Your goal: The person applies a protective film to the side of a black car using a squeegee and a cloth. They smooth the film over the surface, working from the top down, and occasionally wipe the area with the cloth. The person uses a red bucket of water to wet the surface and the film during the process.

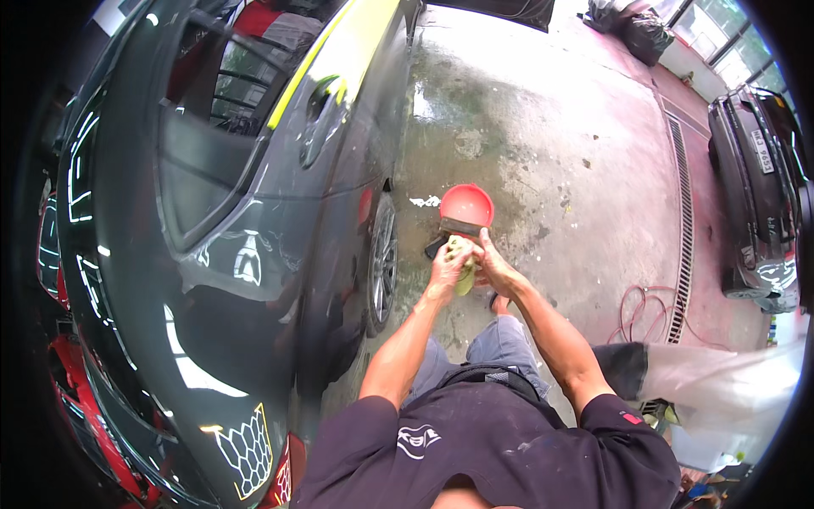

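My left hand (445,273) is closed around a crumpled pale yellow-green cloth (463,282), just below a red round basin (466,198) on the wet floor. My right hand (496,267) grips the right end of a dark, flat bar (458,227) with its thumb up, against the cloth; some of its fingers are hidden. The bar crosses the basin's near part. A small dark object (434,248), partly hidden, lies beside the basin at the left. White flecks mark the concrete nearby.
A glossy dark car (212,314) with a yellow strip along its upper edge fills the left. On the right are a floor drain grate (677,212), a red hose (636,305), another dark car (746,195) and plastic sheeting (721,373). Black bags (636,34) sit at the back.
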